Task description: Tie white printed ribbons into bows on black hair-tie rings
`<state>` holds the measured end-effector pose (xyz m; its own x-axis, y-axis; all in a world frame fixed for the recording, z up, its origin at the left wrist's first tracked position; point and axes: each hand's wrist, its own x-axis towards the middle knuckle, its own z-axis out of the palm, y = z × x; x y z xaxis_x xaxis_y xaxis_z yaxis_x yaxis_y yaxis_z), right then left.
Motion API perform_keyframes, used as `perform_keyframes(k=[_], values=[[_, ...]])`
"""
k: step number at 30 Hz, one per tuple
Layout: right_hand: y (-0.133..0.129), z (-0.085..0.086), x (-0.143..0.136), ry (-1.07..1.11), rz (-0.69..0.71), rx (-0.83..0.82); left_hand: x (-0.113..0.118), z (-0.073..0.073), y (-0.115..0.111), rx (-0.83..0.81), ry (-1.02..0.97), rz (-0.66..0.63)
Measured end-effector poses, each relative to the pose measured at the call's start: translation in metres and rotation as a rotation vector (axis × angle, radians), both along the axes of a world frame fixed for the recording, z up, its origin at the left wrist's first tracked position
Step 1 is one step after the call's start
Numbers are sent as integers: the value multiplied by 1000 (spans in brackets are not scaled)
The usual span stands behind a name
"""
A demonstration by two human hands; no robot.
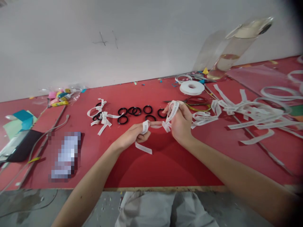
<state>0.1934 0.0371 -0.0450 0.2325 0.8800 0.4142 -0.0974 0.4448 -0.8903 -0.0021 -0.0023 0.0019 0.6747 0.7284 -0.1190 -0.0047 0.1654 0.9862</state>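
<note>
A white printed ribbon (174, 110) runs between my two hands above the red table. It passes over the fingers of my left hand (133, 135), and a loose tail hangs below them. The left index finger stretches toward the right hand, while the other fingers curl in. My right hand (181, 124) pinches the ribbon in a loop, with a small folded part at its fingertips. Black hair ties (148, 109) lie just beyond the hands, one partly behind the right fingers. To the left are several hair ties with white ribbon bows (104, 117).
Scissors (201, 104) with yellowish handles lie behind my right hand, near a ribbon roll (192, 88). Many cut ribbons (251, 113) spread over the right side. A water bottle (233, 52) stands at the back right. A blurred-out phone-like object (67, 154) and a cable (42, 138) lie left.
</note>
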Motion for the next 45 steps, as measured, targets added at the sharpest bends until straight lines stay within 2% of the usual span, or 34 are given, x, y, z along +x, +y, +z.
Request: perform_keyframes(k=[3,6,8,11,12,14,18,23,26,28,31,33,37,41,45], values=[[5,-2,-1,187,-126,10,-2,-1,2,20,-70,102],[-2,4,-1,124,-133,81,-5,0,2,-3,-139,83],[-10,11,0,-68,14,194,-5,0,1,-47,-175,33],[-21,17,-2,-399,388,240,-4,-1,0,-115,-224,-26],[-23,17,-3,-474,463,241,-4,-2,0,-126,-234,-43],[-25,15,-7,-585,515,251,-3,-2,0,-127,-224,-82],[-23,12,-10,-599,551,204,-2,2,-2,-76,-111,-175],[-19,13,-11,-552,438,83,1,5,-6,-58,16,-310],[-21,14,-13,-594,465,65,4,4,-8,-18,28,-402],[-23,14,-15,-627,493,55,5,2,-10,34,34,-416],[-26,13,-16,-620,502,20,4,0,-10,114,-4,-313],[-25,12,-16,-609,508,18,2,-2,-8,136,-107,-208],[-23,14,-15,-649,458,49,0,-3,0,161,-219,-39],[-26,19,-16,-705,413,48,-2,-3,7,172,-166,81],[-29,21,-16,-684,391,22,-5,-7,11,205,-29,113]])
